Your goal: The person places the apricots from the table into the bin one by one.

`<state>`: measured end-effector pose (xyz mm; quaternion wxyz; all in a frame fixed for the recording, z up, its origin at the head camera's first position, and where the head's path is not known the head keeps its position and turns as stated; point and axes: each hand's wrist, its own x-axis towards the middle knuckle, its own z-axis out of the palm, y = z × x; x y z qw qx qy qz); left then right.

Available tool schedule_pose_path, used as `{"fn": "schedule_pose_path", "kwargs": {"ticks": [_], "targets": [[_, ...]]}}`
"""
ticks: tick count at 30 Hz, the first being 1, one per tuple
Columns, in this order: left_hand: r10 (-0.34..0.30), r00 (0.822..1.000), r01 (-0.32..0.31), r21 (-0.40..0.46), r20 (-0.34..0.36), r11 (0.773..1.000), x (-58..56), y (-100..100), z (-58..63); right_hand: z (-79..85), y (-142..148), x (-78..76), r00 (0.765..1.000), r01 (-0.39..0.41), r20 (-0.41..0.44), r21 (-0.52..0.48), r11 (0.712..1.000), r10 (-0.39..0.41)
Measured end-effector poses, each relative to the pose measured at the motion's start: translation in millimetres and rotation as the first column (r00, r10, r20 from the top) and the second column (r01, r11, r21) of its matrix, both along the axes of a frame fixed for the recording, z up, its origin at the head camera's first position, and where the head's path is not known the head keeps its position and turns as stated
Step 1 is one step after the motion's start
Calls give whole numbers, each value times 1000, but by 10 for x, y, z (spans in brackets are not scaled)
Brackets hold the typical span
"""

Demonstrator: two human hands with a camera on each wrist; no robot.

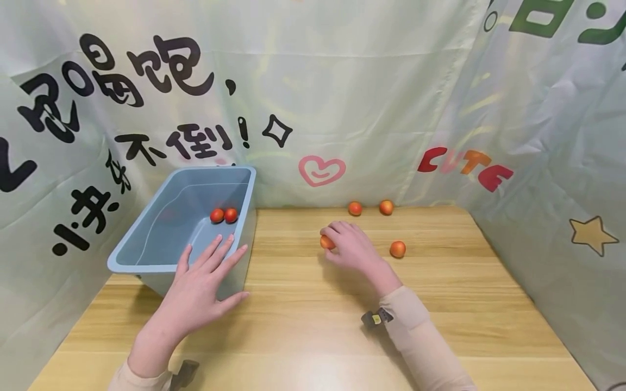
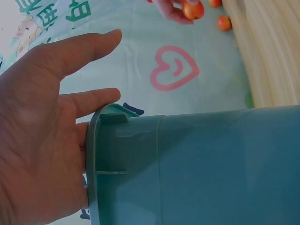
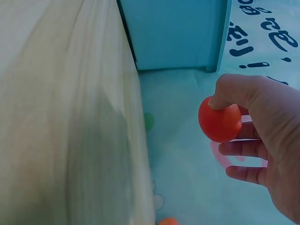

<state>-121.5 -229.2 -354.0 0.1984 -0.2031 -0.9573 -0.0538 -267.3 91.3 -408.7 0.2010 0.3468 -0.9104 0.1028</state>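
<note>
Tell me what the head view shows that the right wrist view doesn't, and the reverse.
Only the head view shows the left hand at the rim of the blue bin and two tomatoes inside. Only the right wrist view shows a green patch on the printed cloth, beside the table. Both show the right hand holding a tomato, plus the bin, table and cloth.

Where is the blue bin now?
In the head view, the blue bin stands at left on the table, with two tomatoes inside and the left hand at its rim.
</note>
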Motion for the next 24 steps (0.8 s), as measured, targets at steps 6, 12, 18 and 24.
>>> {"fn": "schedule_pose_path", "kwargs": {"ticks": [6, 12, 18, 24], "targets": [[0, 1000, 0, 3, 8, 1000, 0, 7, 2, 65, -61, -47, 1000, -23, 5, 19, 1000, 23], [-2, 1000, 2, 5, 10, 1000, -1, 8, 4, 121, -203, -81, 998, -54, 18, 44, 998, 53], [-1, 1000, 1, 4, 9, 1000, 0, -3, 6, 145, -366, -96, 995, -100, 4, 43, 994, 100], [-10, 1000, 10, 9, -4, 1000, -5, -5, 3, 193, -506, -103, 992, -123, -4, 42, 991, 123]]}}
